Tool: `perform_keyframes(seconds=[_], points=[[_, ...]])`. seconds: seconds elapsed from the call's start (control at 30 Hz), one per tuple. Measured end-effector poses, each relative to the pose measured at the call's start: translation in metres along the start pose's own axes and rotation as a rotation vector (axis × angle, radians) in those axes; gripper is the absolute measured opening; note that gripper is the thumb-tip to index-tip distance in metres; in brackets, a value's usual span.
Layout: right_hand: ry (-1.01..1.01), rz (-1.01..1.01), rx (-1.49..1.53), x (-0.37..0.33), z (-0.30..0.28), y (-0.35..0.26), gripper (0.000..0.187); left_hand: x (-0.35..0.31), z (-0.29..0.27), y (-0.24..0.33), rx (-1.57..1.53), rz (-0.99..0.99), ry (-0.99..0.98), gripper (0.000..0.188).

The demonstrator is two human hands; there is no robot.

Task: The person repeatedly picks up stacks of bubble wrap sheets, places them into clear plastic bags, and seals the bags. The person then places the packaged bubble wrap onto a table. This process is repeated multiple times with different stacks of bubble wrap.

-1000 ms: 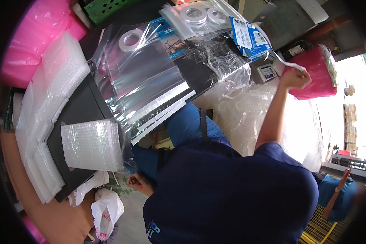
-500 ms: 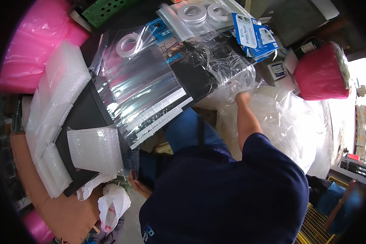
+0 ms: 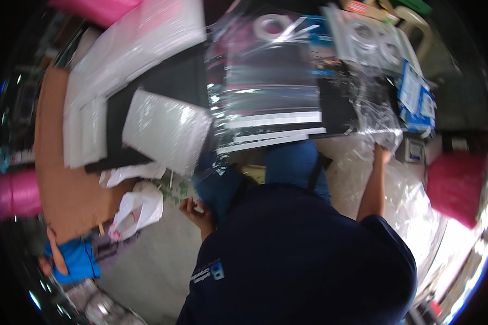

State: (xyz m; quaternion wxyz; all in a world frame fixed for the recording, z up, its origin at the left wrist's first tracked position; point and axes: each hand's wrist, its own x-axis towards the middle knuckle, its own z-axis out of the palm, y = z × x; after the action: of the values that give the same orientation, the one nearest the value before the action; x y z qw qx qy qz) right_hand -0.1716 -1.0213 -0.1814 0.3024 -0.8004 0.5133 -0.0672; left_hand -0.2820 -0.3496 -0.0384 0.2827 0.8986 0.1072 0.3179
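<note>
My right hand (image 3: 383,154) is closed on crumpled clear plastic film (image 3: 375,108) at the right end of the black table's front edge. Below the table edge, beside my knee, my left hand (image 3: 197,212) is empty, its fingers bent and apart. Nearest above it lies a bubble wrap pouch (image 3: 167,130), its right corner over the edge. A stack of clear plastic bags with white adhesive strips (image 3: 276,118) covers the table in front of me. One tape roll (image 3: 272,27) rests on these bags. The picture is blurred by motion.
Bubble wrap sheets (image 3: 146,38) lie at the left, by brown cardboard (image 3: 53,146). More tape rolls (image 3: 361,33) and blue-white packets (image 3: 416,100) are at the far right. A white carrier bag (image 3: 141,208) hangs low left. Another person (image 3: 73,260) is at lower left.
The view has swung, so the table appears turned and farther right. My left hand has come away from the pouch's side, its fingers now apart. My right hand keeps hold of the film.
</note>
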Motion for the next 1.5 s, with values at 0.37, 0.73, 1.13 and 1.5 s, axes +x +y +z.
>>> perform_keyframes(seconds=[0.37, 0.73, 1.13, 1.5], points=[[-0.039, -1.734, 0.274, -0.251, -0.008, -0.334, 0.039, 0.098, 0.017, 0.014, 0.502, 0.652, -0.294, 0.01], [-0.641, -2.92, -0.247, -0.335, 0.115, -0.439, 0.019, 0.112, -0.015, -0.014, 0.358, 0.635, -0.531, 0.014], [-1.289, -1.986, 0.033, -0.375, 0.103, -0.429, 0.013, 0.115, -0.021, -0.037, -0.211, 0.161, -0.253, 0.009], [-1.268, -1.298, 0.511, -0.387, 0.072, -0.405, 0.03, 0.099, -0.013, 0.005, -0.624, -0.271, 0.066, 0.04]])
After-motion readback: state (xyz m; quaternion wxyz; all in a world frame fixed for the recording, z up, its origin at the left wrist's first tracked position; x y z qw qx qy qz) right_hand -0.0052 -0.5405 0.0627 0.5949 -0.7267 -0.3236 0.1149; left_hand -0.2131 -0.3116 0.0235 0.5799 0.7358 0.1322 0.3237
